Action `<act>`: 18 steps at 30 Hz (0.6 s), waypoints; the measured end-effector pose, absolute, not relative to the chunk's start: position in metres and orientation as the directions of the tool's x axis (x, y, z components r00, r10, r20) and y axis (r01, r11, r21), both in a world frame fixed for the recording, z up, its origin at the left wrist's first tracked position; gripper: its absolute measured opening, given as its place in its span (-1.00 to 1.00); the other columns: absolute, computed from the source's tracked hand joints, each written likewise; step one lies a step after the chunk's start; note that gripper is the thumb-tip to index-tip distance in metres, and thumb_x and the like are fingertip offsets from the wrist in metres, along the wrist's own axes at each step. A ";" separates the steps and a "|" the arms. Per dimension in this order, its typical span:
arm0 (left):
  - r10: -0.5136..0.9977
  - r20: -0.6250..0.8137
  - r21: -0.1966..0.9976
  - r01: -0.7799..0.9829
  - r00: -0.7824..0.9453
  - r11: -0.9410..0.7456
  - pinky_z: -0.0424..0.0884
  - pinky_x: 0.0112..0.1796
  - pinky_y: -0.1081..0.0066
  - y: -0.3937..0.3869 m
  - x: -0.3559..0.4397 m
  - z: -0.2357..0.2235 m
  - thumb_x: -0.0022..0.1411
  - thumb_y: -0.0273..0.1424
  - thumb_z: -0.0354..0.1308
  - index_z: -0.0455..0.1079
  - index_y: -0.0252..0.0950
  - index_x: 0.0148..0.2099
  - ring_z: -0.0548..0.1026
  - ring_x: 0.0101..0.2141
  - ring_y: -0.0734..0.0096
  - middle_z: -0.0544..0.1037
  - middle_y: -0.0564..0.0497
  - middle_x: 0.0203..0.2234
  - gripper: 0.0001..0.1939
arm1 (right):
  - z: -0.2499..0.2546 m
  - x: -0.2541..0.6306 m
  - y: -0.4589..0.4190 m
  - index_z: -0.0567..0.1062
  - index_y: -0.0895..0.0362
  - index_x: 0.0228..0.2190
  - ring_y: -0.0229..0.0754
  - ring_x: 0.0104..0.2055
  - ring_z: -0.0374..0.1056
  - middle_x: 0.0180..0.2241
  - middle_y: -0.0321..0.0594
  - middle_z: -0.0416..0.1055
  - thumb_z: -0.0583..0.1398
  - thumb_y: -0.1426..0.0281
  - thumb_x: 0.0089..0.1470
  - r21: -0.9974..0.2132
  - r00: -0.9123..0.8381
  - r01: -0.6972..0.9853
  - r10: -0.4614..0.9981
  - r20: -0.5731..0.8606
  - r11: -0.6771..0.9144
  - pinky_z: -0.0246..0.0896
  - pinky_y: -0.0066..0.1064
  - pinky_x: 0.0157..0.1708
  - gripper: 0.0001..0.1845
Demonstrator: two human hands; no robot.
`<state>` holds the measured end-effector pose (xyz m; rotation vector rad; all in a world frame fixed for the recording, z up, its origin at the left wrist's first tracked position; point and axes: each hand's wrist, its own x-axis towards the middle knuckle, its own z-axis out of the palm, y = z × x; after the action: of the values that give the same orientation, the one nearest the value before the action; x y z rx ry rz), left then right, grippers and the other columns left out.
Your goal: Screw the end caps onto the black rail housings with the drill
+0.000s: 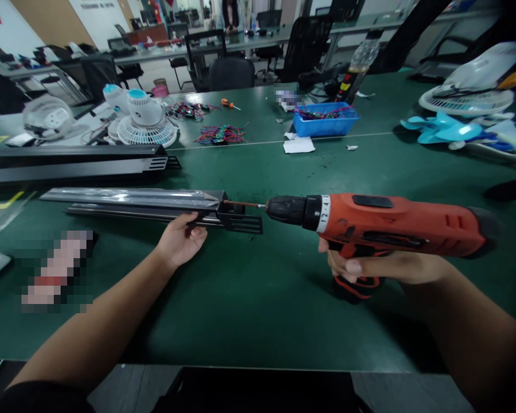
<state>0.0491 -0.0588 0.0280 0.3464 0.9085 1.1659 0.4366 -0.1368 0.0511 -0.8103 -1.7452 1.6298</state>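
Note:
My right hand grips a red and black cordless drill by its handle, chuck pointing left. A long thin bit runs from the chuck to the open end of a long dark metal channel. Whether its tip touches a screw inside is hidden. My left hand is closed round the near side of that channel, close to its slotted end tab. Clear film seems to cover the channel's shiny top.
More dark metal channels lie behind on the green table. Fan parts, wire bundles, an orange screwdriver, a blue bin, a bottle and blue fan blades sit farther back. A blurred-out phone-like object lies left.

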 end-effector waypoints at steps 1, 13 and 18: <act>0.898 -0.426 0.665 -0.636 0.107 0.392 0.27 -0.65 0.59 -0.059 0.049 0.028 0.18 -0.68 0.21 0.35 -0.29 -0.34 0.27 -0.69 0.67 0.44 0.16 -0.56 -0.81 | 0.052 0.436 -0.137 0.58 0.07 0.03 -0.26 -0.49 0.48 -0.45 -0.31 0.55 0.40 0.26 0.31 -0.998 -0.622 0.030 0.782 0.023 0.053 0.52 -0.47 -0.47 -0.69; 0.891 -0.433 0.656 -0.632 0.132 0.413 0.26 -0.65 0.60 -0.057 0.047 0.028 0.16 -0.73 0.19 0.33 -0.27 -0.31 0.25 -0.70 0.69 0.44 0.16 -0.54 -0.75 | 0.056 0.437 -0.135 0.59 0.01 0.05 -0.31 -0.55 0.44 -0.43 -0.34 0.56 0.42 0.32 0.29 -1.000 -0.664 0.005 0.748 0.016 0.026 0.51 -0.49 -0.53 -0.68; 0.876 -0.472 0.651 -0.631 0.098 0.422 0.22 -0.67 0.61 -0.058 0.049 0.032 0.19 -0.72 0.14 0.34 -0.29 -0.31 0.23 -0.71 0.69 0.40 0.17 -0.58 -0.78 | 0.051 0.443 -0.134 0.53 -0.05 0.23 -0.24 -0.52 0.47 -0.43 -0.37 0.48 0.39 0.35 0.31 -0.999 -0.711 0.011 0.703 -0.032 -0.035 0.44 -0.43 -0.55 -0.50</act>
<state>0.0486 -0.0583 0.0320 0.3162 0.9414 1.1426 0.4434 -0.1336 0.0507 -0.7504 -1.7444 1.7975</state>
